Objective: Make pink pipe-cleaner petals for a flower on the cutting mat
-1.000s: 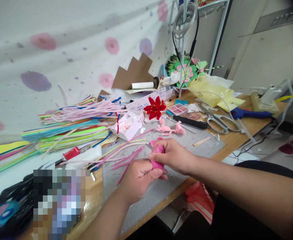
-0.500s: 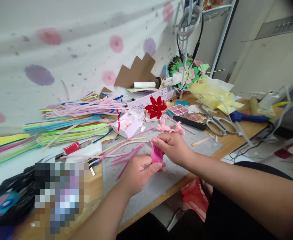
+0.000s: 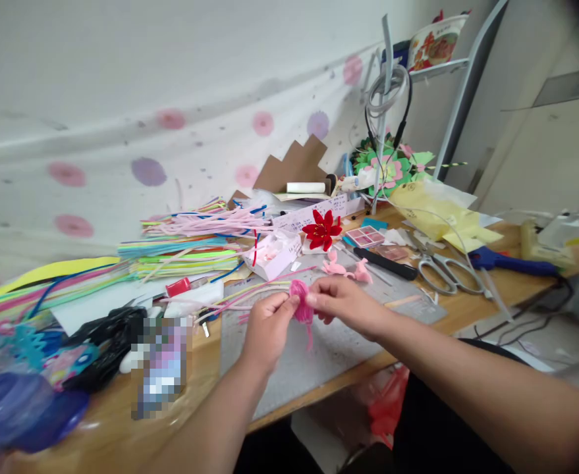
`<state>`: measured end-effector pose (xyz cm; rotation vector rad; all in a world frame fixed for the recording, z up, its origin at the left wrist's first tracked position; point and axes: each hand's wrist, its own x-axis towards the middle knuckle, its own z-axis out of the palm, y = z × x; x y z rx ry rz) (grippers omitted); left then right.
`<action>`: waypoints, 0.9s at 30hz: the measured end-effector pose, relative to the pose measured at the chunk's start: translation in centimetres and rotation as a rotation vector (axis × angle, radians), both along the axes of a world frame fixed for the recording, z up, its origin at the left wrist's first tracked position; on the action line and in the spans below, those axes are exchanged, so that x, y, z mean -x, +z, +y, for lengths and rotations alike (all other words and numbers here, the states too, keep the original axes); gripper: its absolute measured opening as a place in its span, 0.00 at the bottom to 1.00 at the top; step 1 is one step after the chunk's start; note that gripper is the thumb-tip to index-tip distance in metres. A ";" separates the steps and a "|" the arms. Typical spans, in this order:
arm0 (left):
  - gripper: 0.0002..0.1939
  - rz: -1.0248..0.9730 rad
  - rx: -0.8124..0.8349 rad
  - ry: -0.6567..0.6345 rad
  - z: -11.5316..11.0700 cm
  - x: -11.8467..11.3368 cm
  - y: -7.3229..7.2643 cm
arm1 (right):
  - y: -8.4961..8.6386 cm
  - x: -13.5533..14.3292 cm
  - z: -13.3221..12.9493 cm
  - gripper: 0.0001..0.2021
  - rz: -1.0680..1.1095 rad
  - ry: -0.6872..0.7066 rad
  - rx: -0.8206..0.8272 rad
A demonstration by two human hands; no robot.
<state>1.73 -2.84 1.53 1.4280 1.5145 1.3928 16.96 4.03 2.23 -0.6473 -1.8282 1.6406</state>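
Note:
Above the grey mat (image 3: pixel 279 378), my two hands meet at a bright pink piece (image 3: pixel 300 311) that looks like chenille stem laid in curved rows, with a short tail dangling below it. My left hand (image 3: pixel 269 322) pinches its left edge between thumb and fingers. On the other side, the fingertips of my right hand (image 3: pixel 341 304) close on its right edge. Pale pink shaped pieces (image 3: pixel 336 264) lie just beyond my right hand. A red flower (image 3: pixel 321 230) with pointed petals stands behind them. Long pink stems (image 3: pixel 234 308) lie left of my hands.
Bundles of coloured chenille stems (image 3: pixel 185 263) fill the back left. A small white box (image 3: pixel 274 258) stands beside the flower. Scissors (image 3: pixel 450 273), a black-handled tool (image 3: pixel 385 263) and a blue-handled tool (image 3: pixel 511 261) lie to the right. Black plastic (image 3: pixel 106 349) lies at left.
The pink piece has turned from a narrow upright strip to a rounder shape with a hanging tail. My left hand has moved up along it, and the camera view has shifted.

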 end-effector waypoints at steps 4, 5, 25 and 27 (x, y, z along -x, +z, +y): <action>0.13 -0.029 -0.037 0.052 -1.0 -1.1 0.3 | 0.2 -0.3 -1.3 0.10 -0.047 -0.060 -0.009; 0.10 -0.065 -0.046 0.047 -1.2 -1.3 0.4 | 0.4 -0.4 -1.5 0.09 -0.031 -0.059 0.017; 0.07 -0.121 0.025 0.069 -1.3 -1.1 0.2 | -0.4 -0.1 -1.4 0.10 -0.020 -0.025 0.108; 0.07 -0.105 0.031 0.055 -1.4 -1.1 0.1 | -0.7 0.0 -1.4 0.11 -0.032 -0.016 0.094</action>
